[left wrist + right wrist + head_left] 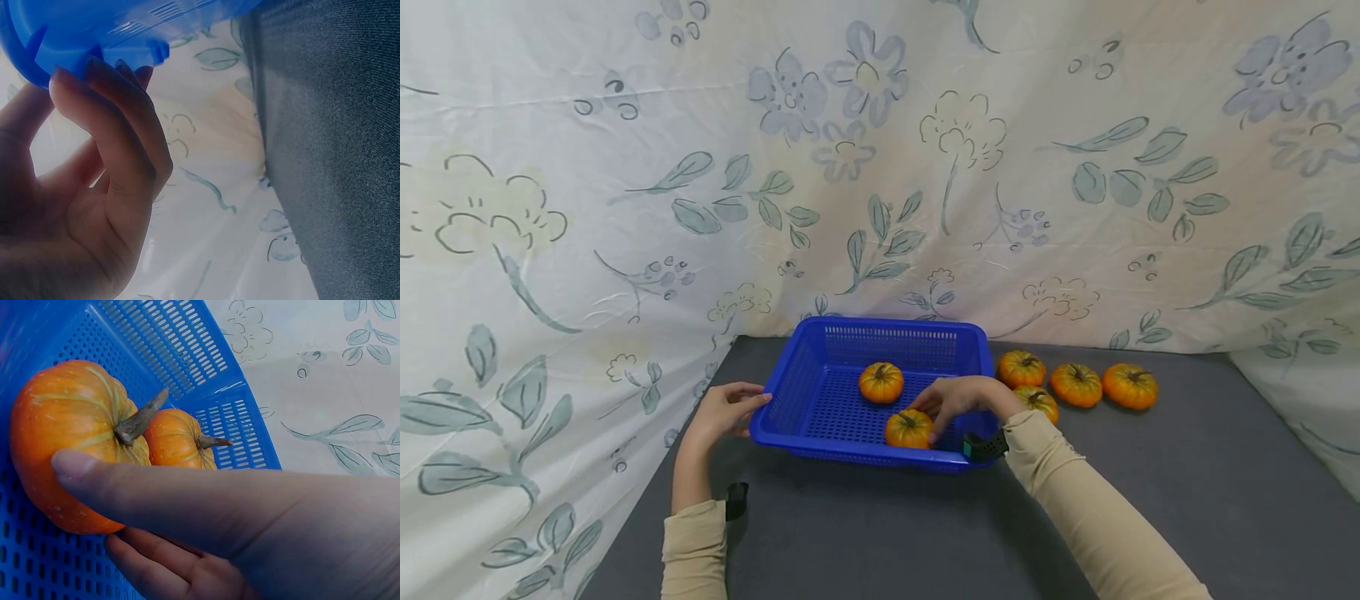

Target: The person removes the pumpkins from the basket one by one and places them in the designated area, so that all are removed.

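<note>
A blue plastic basket (835,414) with slotted walls stands on the grey table. At its left end my left hand (722,410) grips the rim, the thumb and bent fingers on either side of the basket's edge (37,69). Inside the basket, my right hand (958,397) holds a small orange pumpkin (907,430) near the front wall. The thumb (94,475) lies across the pumpkin's side, and the fingers reach around below it in the right wrist view. Another pumpkin (881,382) sits just behind, its dark stem (214,442) showing beside the held one.
Several more orange pumpkins, such as the rightmost one (1131,387), are grouped on the table (1210,467) to the basket's right. A floral cloth (880,167) hangs behind the table and along its left side.
</note>
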Action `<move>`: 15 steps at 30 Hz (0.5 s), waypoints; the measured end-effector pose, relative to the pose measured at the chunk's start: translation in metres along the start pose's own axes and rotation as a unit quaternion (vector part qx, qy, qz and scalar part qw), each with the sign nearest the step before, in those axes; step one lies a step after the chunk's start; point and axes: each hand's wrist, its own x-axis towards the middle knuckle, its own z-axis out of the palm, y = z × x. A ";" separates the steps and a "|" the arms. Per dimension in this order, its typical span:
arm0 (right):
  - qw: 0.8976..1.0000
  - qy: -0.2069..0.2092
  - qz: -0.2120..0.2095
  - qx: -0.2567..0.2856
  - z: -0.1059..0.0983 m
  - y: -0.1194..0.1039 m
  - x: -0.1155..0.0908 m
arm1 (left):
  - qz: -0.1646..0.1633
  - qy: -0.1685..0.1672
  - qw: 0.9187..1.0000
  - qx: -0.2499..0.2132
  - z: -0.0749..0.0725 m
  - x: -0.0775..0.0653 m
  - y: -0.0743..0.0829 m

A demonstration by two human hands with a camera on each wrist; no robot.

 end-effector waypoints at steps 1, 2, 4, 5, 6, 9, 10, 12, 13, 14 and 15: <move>1.000 0.006 0.000 0.001 0.000 0.001 0.000 | 0.000 0.000 1.000 -0.002 0.000 0.000 0.000; 1.000 0.010 -0.002 0.000 0.001 0.001 0.001 | 0.001 -0.001 1.000 -0.003 0.000 0.000 0.000; 1.000 0.017 -0.009 0.003 0.001 0.003 0.002 | 0.002 -0.002 1.000 -0.006 0.000 -0.001 0.000; 1.000 0.020 -0.013 0.004 0.002 0.003 0.002 | 0.003 -0.003 1.000 -0.008 0.000 -0.001 0.000; 1.000 0.024 -0.015 0.007 0.002 0.003 0.003 | 0.003 -0.003 1.000 -0.009 -0.001 -0.001 -0.001; 0.999 0.025 -0.025 0.013 0.003 0.004 0.003 | 0.004 -0.003 1.000 -0.010 -0.001 -0.001 -0.001; 0.999 0.025 -0.028 0.013 0.003 0.003 0.003 | 0.004 -0.003 1.000 -0.009 -0.001 -0.001 -0.001; 0.999 0.024 -0.030 0.017 0.004 0.003 0.003 | 0.004 -0.003 1.000 -0.009 -0.001 -0.001 -0.001; 0.999 0.022 -0.032 0.017 0.004 0.003 0.003 | 0.004 -0.003 1.000 -0.007 -0.001 -0.001 -0.001; 0.999 0.019 -0.034 0.018 0.004 0.003 0.004 | 0.004 -0.002 1.000 -0.007 -0.001 -0.001 -0.001; 0.999 0.016 -0.035 0.019 0.004 0.003 0.004 | 0.004 -0.002 1.000 -0.006 -0.002 -0.001 -0.001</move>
